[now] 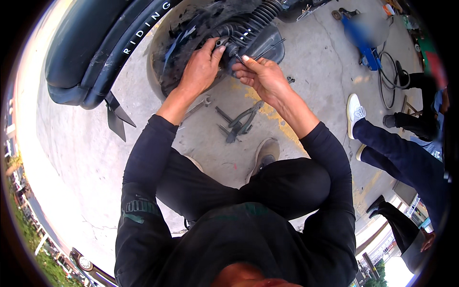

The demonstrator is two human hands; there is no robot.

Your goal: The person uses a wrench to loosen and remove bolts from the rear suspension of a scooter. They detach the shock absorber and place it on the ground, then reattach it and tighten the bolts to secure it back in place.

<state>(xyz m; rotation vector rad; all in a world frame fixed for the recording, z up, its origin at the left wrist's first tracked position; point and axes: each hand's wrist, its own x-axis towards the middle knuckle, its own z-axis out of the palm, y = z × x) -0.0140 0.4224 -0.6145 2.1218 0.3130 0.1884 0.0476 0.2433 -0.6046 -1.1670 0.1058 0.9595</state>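
Note:
Both my hands work at the lower end of a black ribbed, spring-like part [256, 21] on a dark vehicle with a round, dusty black cover [167, 57]. The fingers of my left hand [198, 69] close around a small dark round fitting [231, 49] there. Just to its right, my right hand [263, 79] pinches a thin dark rod-like tool [240, 58] between thumb and fingers, its tip at the fitting. Another thin dark rod [271, 49] sticks out above that hand, over a flat black housing [272, 37]. Whether the two rods are one piece is hidden.
Pliers [247, 118], a wrench [197, 109] and other small dark tools lie on the concrete between my shoes [267, 152] and the vehicle. A black padded seat [91, 48] is at upper left. Right, people stand near a blue jack [366, 45] and a hose [382, 86].

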